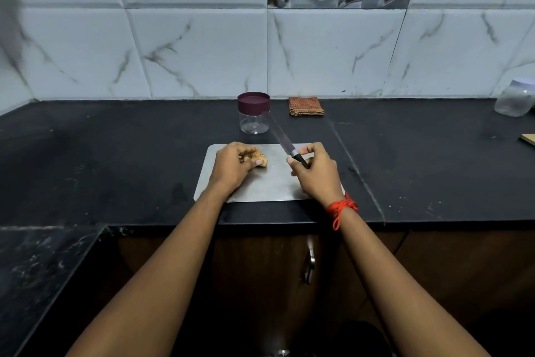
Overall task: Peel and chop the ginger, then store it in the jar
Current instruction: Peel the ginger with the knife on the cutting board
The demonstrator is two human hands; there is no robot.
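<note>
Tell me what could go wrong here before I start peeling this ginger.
The ginger is small and mostly wrapped by your left hand, so the knife in your right hand could nick your fingers. The blade tip points toward the jar and might knock it.

One view: head cam, wide-angle, faces fwd & down across the counter (pixel 110 159) to the wall (pixel 197 49); close in, left hand (pixel 231 165) & right hand (pixel 315 174) over board (pixel 269 188), mid-frame.

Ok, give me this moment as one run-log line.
left hand: holds ginger on steel board | right hand: grips knife, blade angled toward jar | jar: lid on, empty
</note>
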